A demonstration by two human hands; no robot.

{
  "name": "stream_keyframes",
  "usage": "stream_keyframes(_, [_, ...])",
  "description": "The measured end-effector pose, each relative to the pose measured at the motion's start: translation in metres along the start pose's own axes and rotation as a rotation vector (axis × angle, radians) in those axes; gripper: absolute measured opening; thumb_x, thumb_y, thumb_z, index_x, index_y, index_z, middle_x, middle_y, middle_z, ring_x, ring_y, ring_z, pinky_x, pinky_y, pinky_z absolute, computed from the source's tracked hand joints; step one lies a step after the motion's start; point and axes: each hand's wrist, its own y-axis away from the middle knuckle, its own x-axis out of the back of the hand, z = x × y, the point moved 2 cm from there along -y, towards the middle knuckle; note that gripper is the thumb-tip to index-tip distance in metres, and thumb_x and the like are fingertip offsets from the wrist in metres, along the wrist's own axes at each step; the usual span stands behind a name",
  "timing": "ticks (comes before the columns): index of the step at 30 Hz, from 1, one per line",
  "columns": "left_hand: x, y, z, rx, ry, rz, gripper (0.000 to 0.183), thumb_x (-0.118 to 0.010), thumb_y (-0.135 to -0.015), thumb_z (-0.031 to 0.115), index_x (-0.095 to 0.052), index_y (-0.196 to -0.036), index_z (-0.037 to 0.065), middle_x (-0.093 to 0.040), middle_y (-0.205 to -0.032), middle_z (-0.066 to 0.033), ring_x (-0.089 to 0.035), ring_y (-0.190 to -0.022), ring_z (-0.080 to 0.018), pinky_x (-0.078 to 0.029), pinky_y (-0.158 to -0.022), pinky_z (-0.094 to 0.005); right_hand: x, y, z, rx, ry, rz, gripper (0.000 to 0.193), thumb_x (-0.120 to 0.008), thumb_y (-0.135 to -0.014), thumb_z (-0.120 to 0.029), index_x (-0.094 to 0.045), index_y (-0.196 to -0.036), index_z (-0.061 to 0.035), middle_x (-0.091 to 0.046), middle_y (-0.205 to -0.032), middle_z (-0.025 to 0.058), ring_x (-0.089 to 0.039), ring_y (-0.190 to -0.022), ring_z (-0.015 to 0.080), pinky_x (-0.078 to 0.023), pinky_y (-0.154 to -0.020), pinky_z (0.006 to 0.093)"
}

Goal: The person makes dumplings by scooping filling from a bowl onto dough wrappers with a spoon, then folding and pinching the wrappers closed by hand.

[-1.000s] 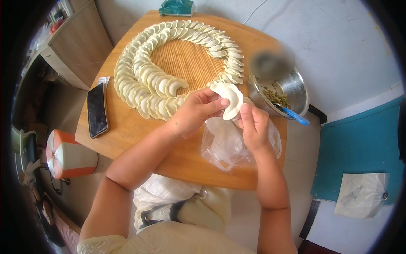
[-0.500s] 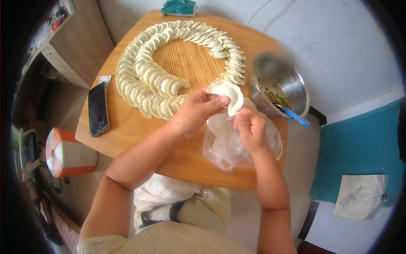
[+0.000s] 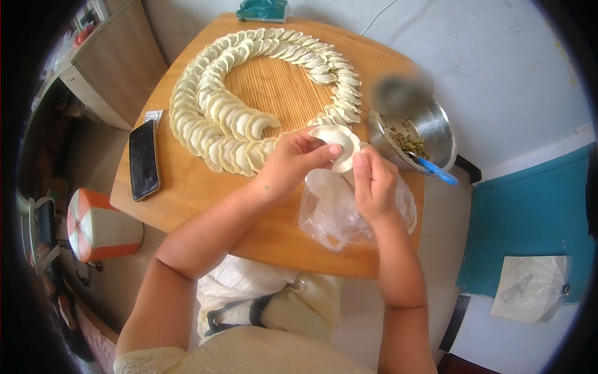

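A pale half-moon dumpling (image 3: 339, 138) is pinched between my two hands above the table's right side. My left hand (image 3: 298, 156) grips its left part, thumb on top. At the right edge, my right hand (image 3: 375, 181) pinches the rim with thumb and fingertips. Beneath them lies a clear plastic bag (image 3: 327, 209) with pale round wrappers in it, partly hidden by my hands. Overlapping rows of finished dumplings (image 3: 215, 153) ring a round slatted mat (image 3: 274, 87). Right of my hands stands a metal bowl (image 3: 439, 128) of chopped filling, with a blue-handled utensil (image 3: 436, 169) in it.
A black phone (image 3: 144, 161) lies at the left edge of the wooden table (image 3: 218, 221). A teal packet (image 3: 263, 10) sits at the far edge. An orange-and-white stool (image 3: 103, 224) stands on the floor at left. A wall borders the right side.
The dumpling has turned slightly in my hands, its lower tip swinging up. My right hand has shifted up a little along its edge. The left hand has hardly moved.
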Motion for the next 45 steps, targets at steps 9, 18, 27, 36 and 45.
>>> stream_keyframes(9, [-0.005, 0.002, 0.001, -0.048, -0.134, 0.046, 0.028, -0.058, -0.092, 0.019, -0.059, -0.109, -0.003, -0.065, -0.093, -0.0042, -0.058, -0.088, -0.0093, -0.048, -0.078, -0.0250, 0.010, -0.009, -0.010, 0.123, 0.336, -0.003, 0.016, -0.055, -0.088, -0.009, -0.051, -0.074, -0.0017, -0.053, -0.065, 0.0120, -0.053, -0.058, 0.0301, -0.041, -0.052, 0.0387])
stream_keyframes(18, [-0.010, 0.005, -0.003, 0.063, -0.293, -0.099, 0.030, -0.057, -0.093, 0.021, -0.060, -0.109, -0.003, -0.062, -0.089, 0.0002, -0.052, -0.080, -0.0048, -0.045, -0.071, -0.0227, 0.008, -0.008, -0.015, 0.282, 0.362, 0.041, 0.010, -0.061, -0.079, 0.002, -0.056, -0.086, -0.0001, -0.058, -0.075, 0.0126, -0.056, -0.067, 0.0303, -0.045, -0.058, 0.0389])
stream_keyframes(27, [-0.012, 0.006, -0.005, -0.007, -0.511, -0.072, 0.025, -0.056, -0.093, 0.024, -0.062, -0.095, -0.001, -0.050, -0.066, 0.0027, -0.039, -0.062, -0.0053, -0.037, -0.055, -0.0253, 0.010, -0.013, -0.015, 0.331, 0.337, -0.030, 0.011, -0.061, -0.077, 0.004, -0.055, -0.085, 0.0004, -0.055, -0.073, 0.0116, -0.054, -0.069, 0.0282, -0.045, -0.061, 0.0374])
stream_keyframes(36, [-0.010, 0.005, -0.003, 0.029, -0.477, -0.116, 0.025, -0.057, -0.092, 0.022, -0.061, -0.090, -0.002, -0.047, -0.062, 0.0024, -0.036, -0.059, -0.0046, -0.034, -0.051, -0.0246, 0.011, -0.011, -0.014, 0.259, 0.254, -0.020, 0.010, -0.062, -0.076, 0.001, -0.053, -0.081, -0.0012, -0.054, -0.075, 0.0116, -0.053, -0.071, 0.0296, -0.045, -0.062, 0.0384])
stream_keyframes(45, [-0.005, 0.003, -0.010, 0.036, -0.497, -0.170, 0.021, -0.057, -0.092, 0.018, -0.061, -0.094, -0.003, -0.051, -0.066, -0.0001, -0.040, -0.062, -0.0062, -0.037, -0.055, -0.0254, 0.008, -0.008, -0.014, 0.329, 0.372, -0.056, 0.013, -0.062, -0.078, -0.002, -0.051, -0.071, -0.0004, -0.051, -0.075, 0.0115, -0.051, -0.071, 0.0290, -0.043, -0.061, 0.0385])
